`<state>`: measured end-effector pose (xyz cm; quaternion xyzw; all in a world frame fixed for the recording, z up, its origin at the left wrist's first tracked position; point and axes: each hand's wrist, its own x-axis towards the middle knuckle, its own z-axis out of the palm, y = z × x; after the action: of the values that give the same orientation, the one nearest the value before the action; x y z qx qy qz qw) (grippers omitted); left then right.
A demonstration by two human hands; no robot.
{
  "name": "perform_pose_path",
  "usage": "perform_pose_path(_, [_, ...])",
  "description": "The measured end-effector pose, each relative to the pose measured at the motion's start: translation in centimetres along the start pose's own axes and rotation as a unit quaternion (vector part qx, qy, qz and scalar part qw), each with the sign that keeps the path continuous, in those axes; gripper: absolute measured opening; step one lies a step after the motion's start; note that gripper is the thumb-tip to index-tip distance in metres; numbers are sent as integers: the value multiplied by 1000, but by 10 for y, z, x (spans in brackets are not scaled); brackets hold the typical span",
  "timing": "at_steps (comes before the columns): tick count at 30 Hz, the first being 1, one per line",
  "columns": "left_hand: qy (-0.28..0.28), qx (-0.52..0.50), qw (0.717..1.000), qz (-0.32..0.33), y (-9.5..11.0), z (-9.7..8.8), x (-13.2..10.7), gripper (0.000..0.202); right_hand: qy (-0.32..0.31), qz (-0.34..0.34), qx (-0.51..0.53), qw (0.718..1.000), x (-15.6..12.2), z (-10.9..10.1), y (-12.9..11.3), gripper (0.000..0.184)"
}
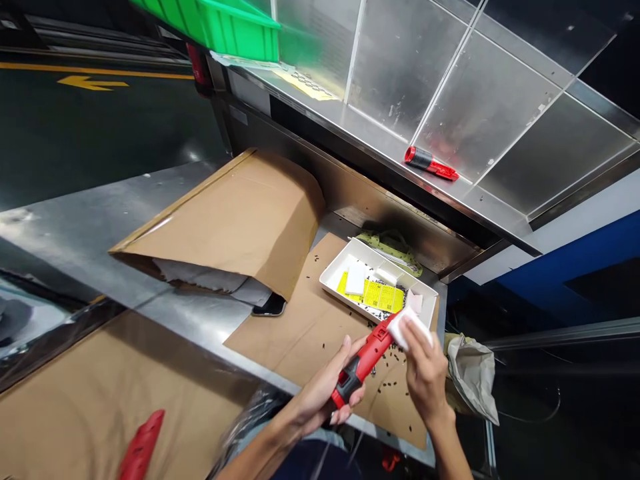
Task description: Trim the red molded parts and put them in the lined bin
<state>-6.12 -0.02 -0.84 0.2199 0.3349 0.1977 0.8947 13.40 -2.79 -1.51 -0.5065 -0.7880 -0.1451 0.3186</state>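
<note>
- Wide view first: a stainless steel workbench (185, 313) under a raised steel shelf (450, 113), with a green plastic bin (235, 30) perched at the shelf's far end!
- On the bench, a folded kraft paper sheet (225, 220) arches up beside a flat kraft paper sheet (310, 340).
- On that flat sheet sits a white plastic tray (340, 270), yellow cards (377, 297) inside, and small black parts (395, 373) are scattered all around.
- Now the action: the left hand (323, 393) is clamped round the grip of a red tool body (367, 360), right above the flat sheet.
- The right hand (425, 373), fingers closed on a white wipe (407, 330), presses it against the tool's upper end — tight contact!
- Up on the shelf, a second red tool (430, 163) lies on its side.
</note>
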Motion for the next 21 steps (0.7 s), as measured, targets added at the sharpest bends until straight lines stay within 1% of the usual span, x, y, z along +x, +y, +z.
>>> perform_pose_path(2, [-13,-27,1000,-3,0,-2,2,69,7,1,-12,1000,1,1,-2,61])
perform_pose_path(4, [-30,-69,997,-15,0,-6,4,66,-1,-33,4,999,0,4,-5,59])
perform_pose_path(6, [-59,-117,991,-35,-1,-12,7,62,-4,-40,7,999,1,7,-5,60])
perform_pose_path(8, [-107,-162,979,-60,-3,-20,11,58,-3,-4,-7,1000,5,9,3,64])
perform_pose_path(10, [-174,-191,963,-75,-6,-28,15,57,-5,34,-16,999,9,9,16,67])
perform_pose_path(12, [-240,-206,945,-81,-10,-34,18,60,-17,45,-6,999,11,10,27,68])
perform_pose_path(14, [-282,-217,931,-81,-13,-39,21,63,-26,48,4,998,11,10,32,68])
perform_pose_path(19, [-302,-232,920,-93,-17,-43,24,63,-49,58,25,997,9,10,30,64])
perform_pose_path(21, [-292,-229,923,-97,-17,-42,24,64,-54,64,38,996,10,9,30,61])
